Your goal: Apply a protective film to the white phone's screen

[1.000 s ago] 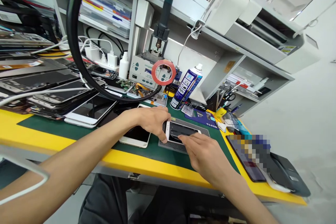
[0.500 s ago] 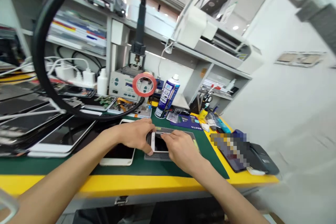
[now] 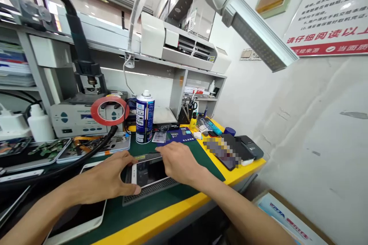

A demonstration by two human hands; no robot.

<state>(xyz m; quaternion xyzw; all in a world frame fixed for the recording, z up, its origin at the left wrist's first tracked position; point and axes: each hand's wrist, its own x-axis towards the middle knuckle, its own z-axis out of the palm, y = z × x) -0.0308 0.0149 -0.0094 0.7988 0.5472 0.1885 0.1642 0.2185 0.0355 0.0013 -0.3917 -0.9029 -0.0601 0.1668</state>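
Observation:
A white-framed smartphone (image 3: 149, 173) with a dark screen lies on a grey perforated pad (image 3: 152, 189) on the green mat. My left hand (image 3: 106, 178) holds its left end, thumb at the near corner and fingers at the far one. My right hand (image 3: 179, 162) is closed over the phone's right part, fingertips together at the far long edge. Whatever those fingertips pinch, if anything, is hidden. Partly beneath my left forearm is a larger white tablet-like device (image 3: 86, 218).
Behind the hands stand a blue spray can (image 3: 145, 118) and a grey control unit (image 3: 77, 118) with a red tape roll (image 3: 96, 111). A black hose (image 3: 83, 159) curves across the left. Trays of parts (image 3: 94, 145) lie at left; a yellow bottle (image 3: 193, 122) and dark phone (image 3: 221, 153) at right.
The view has swung right and nearer the phone. My right fingertips have moved from over the screen to the phone's far edge. My left hand still holds the left end.

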